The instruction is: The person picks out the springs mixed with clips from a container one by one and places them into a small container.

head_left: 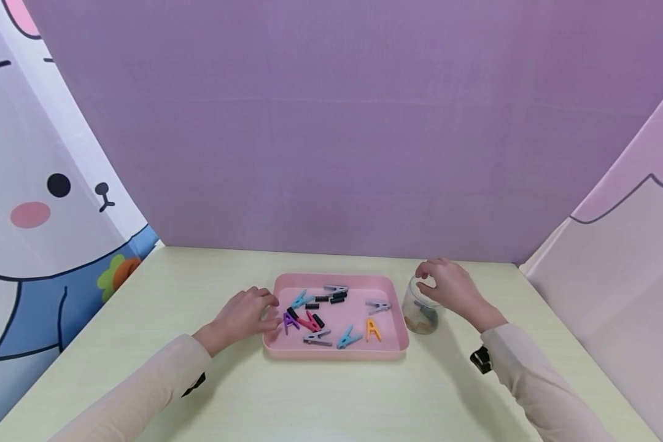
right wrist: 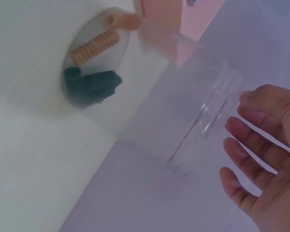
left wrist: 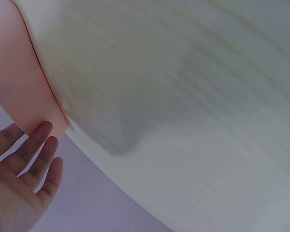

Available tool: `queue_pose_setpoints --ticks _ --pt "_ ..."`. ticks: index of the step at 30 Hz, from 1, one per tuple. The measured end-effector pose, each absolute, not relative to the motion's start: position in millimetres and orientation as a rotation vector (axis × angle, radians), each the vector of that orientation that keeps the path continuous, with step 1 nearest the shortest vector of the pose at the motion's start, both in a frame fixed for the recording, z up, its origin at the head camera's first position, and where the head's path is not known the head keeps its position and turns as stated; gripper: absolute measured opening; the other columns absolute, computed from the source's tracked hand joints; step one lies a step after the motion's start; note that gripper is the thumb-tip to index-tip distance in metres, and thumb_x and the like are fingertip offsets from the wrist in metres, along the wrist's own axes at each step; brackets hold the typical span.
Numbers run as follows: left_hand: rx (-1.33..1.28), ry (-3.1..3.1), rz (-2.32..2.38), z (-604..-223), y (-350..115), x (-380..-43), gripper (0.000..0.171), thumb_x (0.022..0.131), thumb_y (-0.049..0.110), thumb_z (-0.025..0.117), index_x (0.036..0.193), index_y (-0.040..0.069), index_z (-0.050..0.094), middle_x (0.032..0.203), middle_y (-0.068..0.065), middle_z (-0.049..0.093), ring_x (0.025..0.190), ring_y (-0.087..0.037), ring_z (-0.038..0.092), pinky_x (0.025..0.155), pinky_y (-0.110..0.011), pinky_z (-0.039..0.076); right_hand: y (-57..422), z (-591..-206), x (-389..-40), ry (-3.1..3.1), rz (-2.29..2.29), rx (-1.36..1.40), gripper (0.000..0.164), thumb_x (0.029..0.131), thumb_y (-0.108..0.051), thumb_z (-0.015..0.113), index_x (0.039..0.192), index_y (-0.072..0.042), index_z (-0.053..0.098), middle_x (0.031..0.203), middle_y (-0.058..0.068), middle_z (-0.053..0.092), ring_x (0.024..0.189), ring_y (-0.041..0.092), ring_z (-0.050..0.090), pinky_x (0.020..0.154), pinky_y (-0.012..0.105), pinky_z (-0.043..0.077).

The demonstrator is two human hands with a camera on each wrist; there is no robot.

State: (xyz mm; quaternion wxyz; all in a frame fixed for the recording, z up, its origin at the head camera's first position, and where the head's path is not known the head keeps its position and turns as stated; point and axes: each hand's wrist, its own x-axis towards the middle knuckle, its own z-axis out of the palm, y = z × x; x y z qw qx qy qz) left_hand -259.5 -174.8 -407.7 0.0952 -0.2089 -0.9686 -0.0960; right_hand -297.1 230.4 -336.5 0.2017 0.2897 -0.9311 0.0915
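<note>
A pink tray [head_left: 337, 355] holds several small plastic clips in blue, grey, purple, red and a yellow clip [head_left: 372, 329], plus several short black ribbed pieces [head_left: 321, 299]. My left hand [head_left: 245, 316] is at the tray's left rim, fingers loosely bent and holding nothing. In the left wrist view its fingertips overlap the corner of the tray [left wrist: 29, 67]. Over the mouth of a clear jar [head_left: 414, 301] is my right hand [head_left: 450, 285], thumb and fingers apart with nothing between them. Inside the jar lie a tan ribbed piece [right wrist: 95, 47] and dark green pieces [right wrist: 94, 87].
The jar stands just right of the tray on a pale table [head_left: 331, 399]. A purple cloth wall [head_left: 337, 135] rises along the table's back edge. Printed cloth panels stand at the left [head_left: 44, 215] and right [head_left: 630, 276].
</note>
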Motion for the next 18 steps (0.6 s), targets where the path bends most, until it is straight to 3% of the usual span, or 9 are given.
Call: queue_pose_setpoints --ticks 14,18 --pt "-0.603 -2.899 -0.287 -407.2 -174.1 -259.7 0.039 0.076 0.044 0.068 0.098 0.012 0.067 0.095 -0.001 0.064 0.084 -0.018 0.055 0.074 -0.037 0.050 189.5 -341.3 -285.5 -2.617 0.162 0.950 0.013 0.073 -0.015 0.073 0.083 -0.012 0.066 0.077 -0.004 0.062 0.072 0.013 0.051 0.059 0.026 0.044" --pt "-0.597 -2.904 -0.285 -407.1 -174.0 -260.1 0.039 0.076 0.044 0.068 0.098 0.013 0.067 0.095 -0.001 0.064 0.085 -0.019 0.055 0.076 -0.038 0.050 177.6 -347.8 -282.9 -2.664 0.165 0.986 0.014 0.074 -0.015 0.073 0.085 -0.014 0.066 0.081 -0.004 0.064 0.075 0.012 0.050 0.062 0.026 0.043"
